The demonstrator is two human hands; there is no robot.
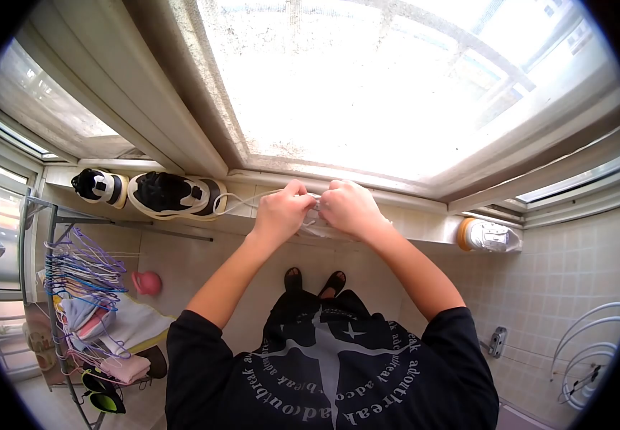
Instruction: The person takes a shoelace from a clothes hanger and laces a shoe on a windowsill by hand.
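My left hand (285,213) and my right hand (353,208) are close together in front of the window sill, both closed in a pinch. A thin white shoelace (244,203) loops from my left hand toward a black and white sneaker (170,194) on the sill to the left. Between and just below my fingers hang more white strands (315,227). The fingers partly cover them, so the exact hold of each hand is hard to see.
Farther left on the sill stands another black and white shoe (101,188); a white shoe (488,235) is at the right end. A metal rack (53,236) carries several hangers (84,269) and cloths. A pink object (146,282) and coiled white tubing (589,351) are lower down.
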